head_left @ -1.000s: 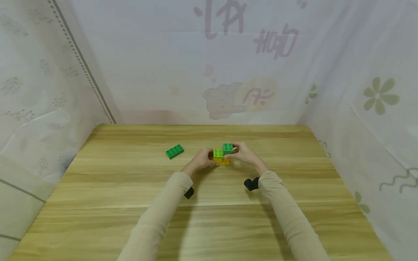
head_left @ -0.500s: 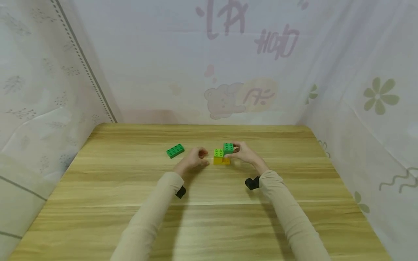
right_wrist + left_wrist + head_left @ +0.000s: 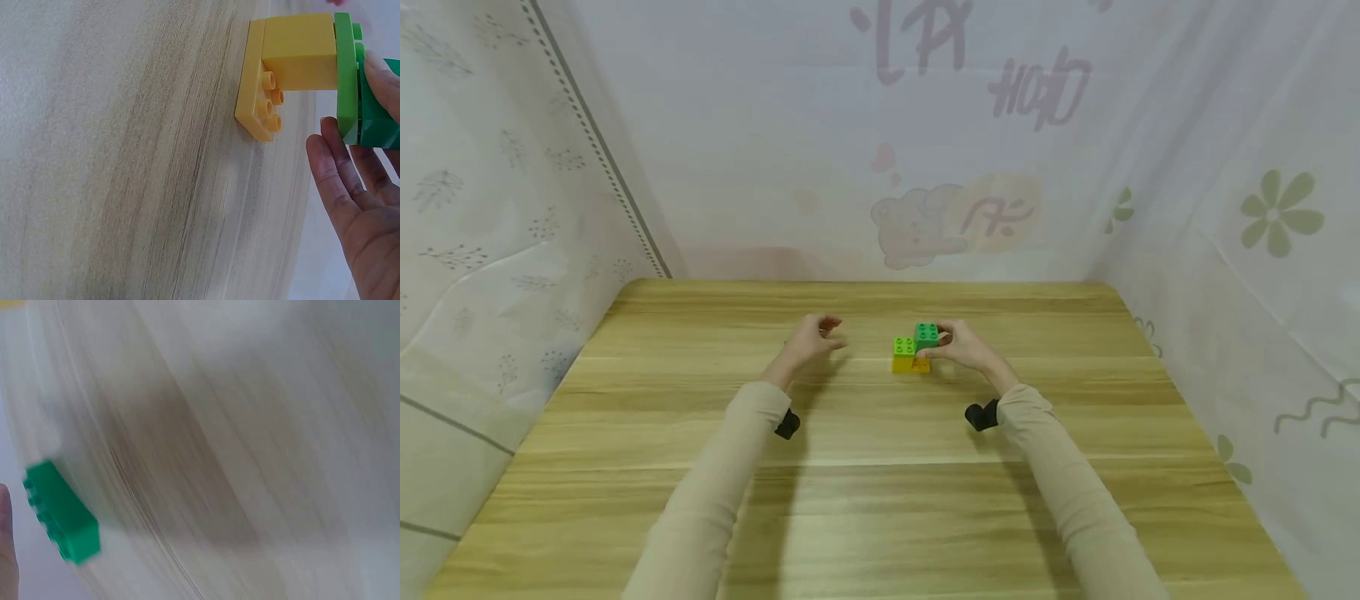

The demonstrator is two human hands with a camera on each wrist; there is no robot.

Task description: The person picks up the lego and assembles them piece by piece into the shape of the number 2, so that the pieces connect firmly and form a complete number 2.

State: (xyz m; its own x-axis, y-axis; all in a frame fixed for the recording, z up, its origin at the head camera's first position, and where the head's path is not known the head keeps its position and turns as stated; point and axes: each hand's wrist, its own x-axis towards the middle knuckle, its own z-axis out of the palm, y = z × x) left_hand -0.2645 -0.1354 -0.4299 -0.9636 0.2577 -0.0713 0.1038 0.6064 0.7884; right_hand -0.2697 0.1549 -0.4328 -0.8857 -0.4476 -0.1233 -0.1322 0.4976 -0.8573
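A small block build stands on the table. Its yellow-orange base plate (image 3: 249, 87) has a yellow block (image 3: 303, 51) at one end, a thin lime plate (image 3: 347, 87) above that, and a darker green square block (image 3: 927, 336) on the overhanging side. My right hand (image 3: 967, 347) grips the green block, thumb on one side and fingers around the other. My left hand (image 3: 808, 342) is away to the left, fingers loosely bent with nothing between them. Beneath it lies a long green block (image 3: 65, 512), hidden by the hand in the head view, with a fingertip near it in the left wrist view.
The wooden table (image 3: 880, 500) reaches back to a printed cloth (image 3: 760, 167) hung behind it and along both sides. Black wrist cameras (image 3: 982, 416) hang under the sleeves, low over the tabletop.
My left hand has let go of the block build and moved left to over the long green block. The right hand keeps its grip in the same place.
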